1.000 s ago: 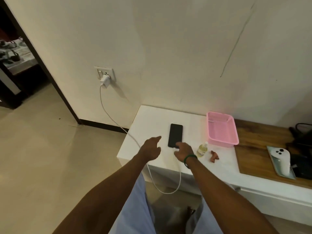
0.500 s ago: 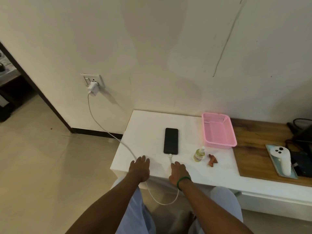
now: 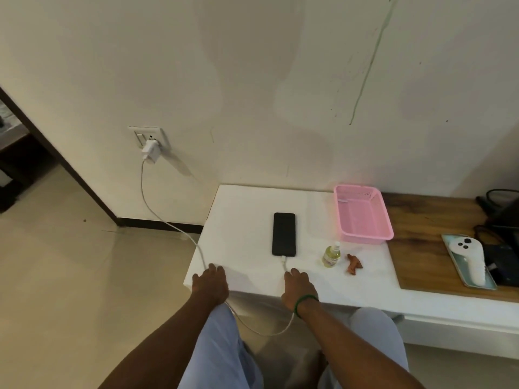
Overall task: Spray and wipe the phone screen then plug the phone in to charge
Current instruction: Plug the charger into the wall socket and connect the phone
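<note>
phone (image 3: 284, 234) cabled to wall charger (image 3: 150, 150), task looks done | your left hand (image 3: 210, 284), right hand (image 3: 299, 286): fingers (image 3: 214, 270) flat on table (image 3: 247, 209), empty

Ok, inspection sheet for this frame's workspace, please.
Surface: white tabletop, wooden top adjoining on its right.
Job's things: phone flat, screen dark; spray bottle upright to its right.
Clutter: pink basket, small brown piece, white controller on a tray.
Grips: left hand and right hand rest on the near edge, holding nothing.
Cables: white cable runs from wall charger to the phone's near end.
Surroundings: marked wall, tiled floor, doorway at left.
</note>
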